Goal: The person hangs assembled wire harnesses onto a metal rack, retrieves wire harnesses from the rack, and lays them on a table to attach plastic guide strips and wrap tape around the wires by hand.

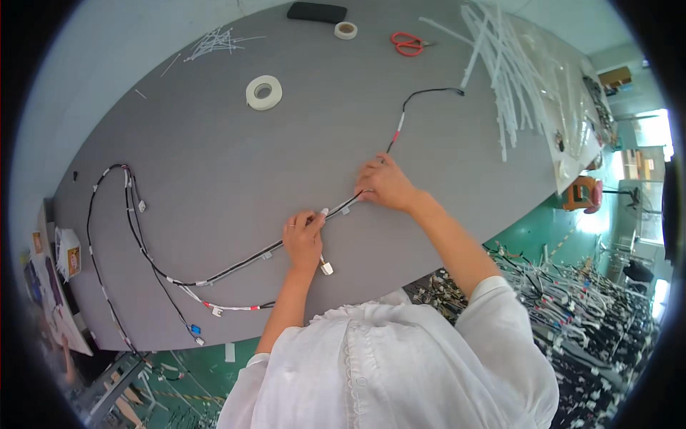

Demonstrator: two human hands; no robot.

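A long black wire harness (236,266) with white and red tape bands runs across the grey table in front of me. My left hand (303,239) is closed round its middle, with something small and white at the fingertips. Beside that wrist lies a white connector (327,269) on a short lead. Further right, my right hand (386,184) grips the same harness, fingers bent over it. Beyond this hand a black end (432,90) curves away to the far right. At left the harness loops back, with a blue connector (195,329) on a branch.
A big roll of white tape (253,95), a smaller roll (346,23), a black case (316,12) and red-handled scissors (407,44) lie at the far side. White strips (504,79) spread at far right; thin white ties (214,44) at far left. Bundled harnesses (572,314) fill the lower right.
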